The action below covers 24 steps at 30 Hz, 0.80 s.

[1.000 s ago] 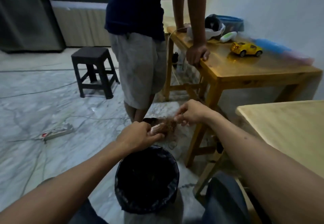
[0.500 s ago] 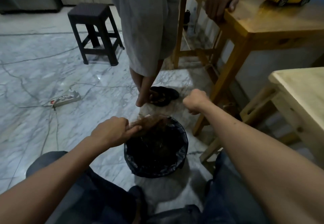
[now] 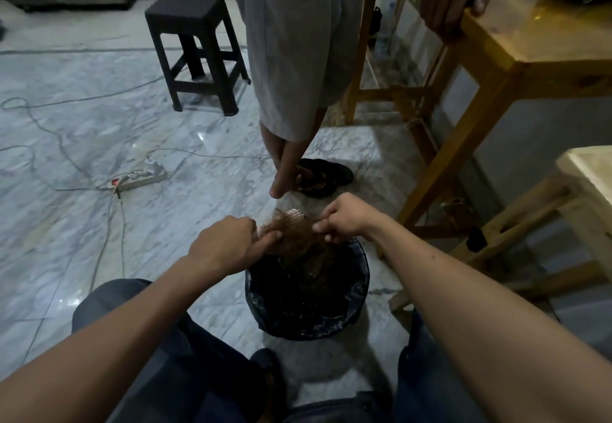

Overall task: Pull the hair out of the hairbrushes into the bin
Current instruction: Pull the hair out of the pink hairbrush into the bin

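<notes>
Head view shows your left hand [image 3: 228, 245] in a closed grip on the hairbrush [image 3: 293, 214], while your right hand [image 3: 347, 219] pinches the brown hair [image 3: 291, 235] matted over its bristles, all just above the far rim of the black-lined bin [image 3: 359, 287]. Hold the brush steady, pull along the bristles away from the pad, and let go only over the bin's mouth. No brand or writing is readable anywhere.

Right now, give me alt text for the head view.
Left hand holds a hairbrush over a black-lined bin while the right hand pinches its brown hair. Another person stands behind.
</notes>
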{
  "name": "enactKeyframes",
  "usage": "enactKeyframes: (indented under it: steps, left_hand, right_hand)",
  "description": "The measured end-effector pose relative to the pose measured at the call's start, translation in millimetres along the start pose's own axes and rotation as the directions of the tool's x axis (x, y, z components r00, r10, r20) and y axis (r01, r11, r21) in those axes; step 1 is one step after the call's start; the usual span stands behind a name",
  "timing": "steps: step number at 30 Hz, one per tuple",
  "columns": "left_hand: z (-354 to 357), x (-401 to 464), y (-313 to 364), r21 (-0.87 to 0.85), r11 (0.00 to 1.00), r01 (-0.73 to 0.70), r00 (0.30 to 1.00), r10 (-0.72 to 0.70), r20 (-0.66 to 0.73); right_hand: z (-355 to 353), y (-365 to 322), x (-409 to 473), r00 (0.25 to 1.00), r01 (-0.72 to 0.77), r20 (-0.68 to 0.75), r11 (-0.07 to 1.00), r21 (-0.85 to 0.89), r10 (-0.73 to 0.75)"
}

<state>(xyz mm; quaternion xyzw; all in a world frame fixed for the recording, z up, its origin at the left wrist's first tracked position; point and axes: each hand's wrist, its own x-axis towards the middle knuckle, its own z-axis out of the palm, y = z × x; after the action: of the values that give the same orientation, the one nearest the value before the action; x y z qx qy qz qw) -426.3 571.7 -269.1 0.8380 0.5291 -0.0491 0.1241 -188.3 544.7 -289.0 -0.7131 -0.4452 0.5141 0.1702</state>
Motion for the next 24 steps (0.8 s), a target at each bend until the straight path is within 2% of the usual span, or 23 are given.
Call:
enactKeyframes:
  steps: [5, 8, 11, 15, 17, 21, 24]
  left_hand:
    - [-6.2, 1.3, -19.9, -0.045, 0.998, 0.033, 0.999, -0.034, -0.011]
    - [-8.7, 2.0, -25.8, -0.057, 0.996, 0.065, 0.998, -0.066, -0.018]
    - [-8.5, 1.1, -25.6, -0.081, 0.992, 0.097, 0.995, -0.099, -0.015]
    - [-9.2, 1.7, -12.2, -0.093, 0.993, 0.066, 0.997, -0.069, -0.028]
    - [-12.8, 3.1, -2.6, -0.093, 0.995, 0.035, 0.998, -0.039, -0.043]
    - [-21.1, 5.2, 14.3, -0.097, 0.995, 0.0, 0.997, -0.008, -0.076]
    - [-26.9, 3.4, 14.9, -0.092, 0.996, 0.0, 0.995, -0.009, -0.102]
  right_hand:
    - [-18.6, 23.1, 5.0, 0.953, -0.154, -0.256, 0.987, 0.046, 0.161]
    - [-29.1, 39.3, 2.9, 0.929, -0.182, -0.339, 0.981, -0.071, 0.148]
    - [-32.8, 41.9, -0.9, 0.942, -0.192, -0.295, 0.979, -0.074, 0.163]
    - [-31.3, 12.7, -22.0, 0.993, -0.118, -0.016, 0.961, -0.249, 0.118]
    - [-26.8, 1.2, -23.6, 0.996, -0.049, 0.062, 0.981, -0.188, 0.062]
    - [-8.1, -6.3, -17.2, 0.996, 0.08, 0.044, 0.991, -0.103, -0.075]
    - [-2.5, -2.5, -11.0, 0.986, 0.121, -0.084, 0.971, -0.207, -0.141]
